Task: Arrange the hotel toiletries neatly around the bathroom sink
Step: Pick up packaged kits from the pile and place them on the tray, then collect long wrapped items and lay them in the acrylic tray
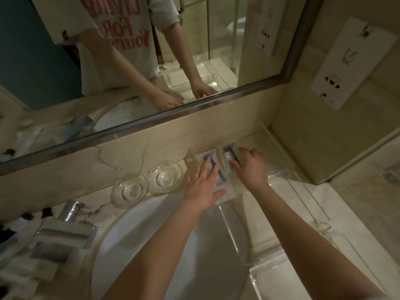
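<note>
- Your forearms, nearest the lens, reach across the sink [138, 239] toward the far right corner of the bench [350, 204].
- Left hand [202, 187]: flat, palm down, fingers spread. It rests on the left packet [219, 176], a white sachet with a dark blue panel. A flat palm suits sliding and squaring a thin packet, not lifting it.
- Right hand [252, 167]: palm down, fingers extended and thumb held apart. The fingertips touch the right packet [227, 151], and nothing is pinched. This reads as nudging the packet into line.
- The two packets lie side by side, long edges near parallel, close against the back wall. By judgement you are matching them as a pair.
- Clear tray [281, 176]: acrylic, running from the packets toward you along the sink's right side. You cannot tell whether the packets sit inside it or just at its end.
- Two glass dishes [165, 176] and [129, 190]: round, just left of the packets, touching or nearly so, already in a row along the wall.
- Faucet [72, 210]: chrome, at the sink's left rim.
- Boxed toiletries [62, 237]: a loose cluster left of the faucet, not yet sorted, so much of the task remains there.
- Mirror [151, 61]: above the bench; socket plate [350, 61] on the right wall.
</note>
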The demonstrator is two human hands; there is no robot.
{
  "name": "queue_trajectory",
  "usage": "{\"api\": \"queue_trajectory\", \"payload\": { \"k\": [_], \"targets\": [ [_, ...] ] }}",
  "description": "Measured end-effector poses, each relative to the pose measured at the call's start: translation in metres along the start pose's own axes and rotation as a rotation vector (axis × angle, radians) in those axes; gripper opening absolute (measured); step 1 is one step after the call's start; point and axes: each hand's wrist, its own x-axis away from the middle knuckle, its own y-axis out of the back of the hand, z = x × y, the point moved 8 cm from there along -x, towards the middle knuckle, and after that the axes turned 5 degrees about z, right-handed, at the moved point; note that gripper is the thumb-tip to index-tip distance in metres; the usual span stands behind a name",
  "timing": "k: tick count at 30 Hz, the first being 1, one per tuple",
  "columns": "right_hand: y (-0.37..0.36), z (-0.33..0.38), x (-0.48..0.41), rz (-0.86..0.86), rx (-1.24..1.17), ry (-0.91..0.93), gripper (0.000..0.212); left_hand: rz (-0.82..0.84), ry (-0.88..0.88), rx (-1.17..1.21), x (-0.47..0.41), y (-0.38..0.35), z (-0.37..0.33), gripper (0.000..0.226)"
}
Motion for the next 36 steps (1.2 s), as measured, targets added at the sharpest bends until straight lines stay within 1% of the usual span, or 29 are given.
{"api": "queue_trajectory", "payload": {
  "k": [3, 5, 10, 14, 17, 19, 22, 24, 26, 27, 29, 32, 35, 36],
  "targets": [
    [0.000, 0.006, 0.004, -0.019, 0.043, 0.063, 0.043, -0.046, 0.028, 0.022, 0.001, -0.002, -0.002, 0.080],
    [-0.001, 0.008, 0.001, 0.006, 0.047, 0.082, 0.043, -0.048, 0.036, 0.033, 0.001, -0.001, -0.002, 0.079],
    [-0.004, -0.001, -0.009, 0.094, -0.025, 0.054, 0.044, -0.031, 0.030, 0.010, 0.001, 0.002, 0.000, 0.079],
    [-0.006, -0.002, -0.011, 0.118, 0.004, 0.053, 0.046, -0.015, 0.019, -0.003, -0.001, 0.005, 0.001, 0.079],
    [-0.002, -0.003, -0.004, 0.086, 0.054, 0.037, 0.051, -0.011, 0.023, 0.002, 0.001, 0.005, 0.002, 0.080],
    [0.004, 0.001, 0.007, 0.041, 0.046, 0.046, 0.052, -0.035, 0.029, 0.031, 0.008, 0.008, 0.006, 0.079],
    [0.015, 0.016, 0.033, -0.047, 0.008, 0.132, 0.048, -0.116, 0.028, 0.101, 0.030, 0.016, 0.015, 0.075],
    [0.016, 0.034, 0.057, -0.062, -0.007, 0.228, 0.049, -0.187, 0.042, 0.139, 0.053, 0.021, 0.026, 0.068],
    [0.012, 0.055, 0.085, -0.042, -0.038, 0.308, 0.051, -0.278, 0.051, 0.177, 0.084, 0.024, 0.041, 0.060],
    [0.008, 0.065, 0.099, -0.028, -0.057, 0.337, 0.051, -0.328, 0.055, 0.202, 0.101, 0.025, 0.048, 0.059],
    [-0.004, 0.088, 0.129, 0.027, -0.081, 0.390, 0.050, -0.394, 0.072, 0.251, 0.138, 0.021, 0.065, 0.066],
    [-0.030, 0.124, 0.170, 0.130, -0.086, 0.446, 0.044, -0.375, 0.154, 0.328, 0.189, 0.001, 0.101, 0.055],
    [-0.065, 0.162, 0.207, 0.241, -0.100, 0.532, 0.046, -0.418, 0.233, 0.405, 0.238, -0.018, 0.142, 0.058],
    [-0.078, 0.175, 0.218, 0.288, -0.111, 0.547, 0.046, -0.412, 0.279, 0.434, 0.253, -0.025, 0.156, 0.054]
  ]
}}
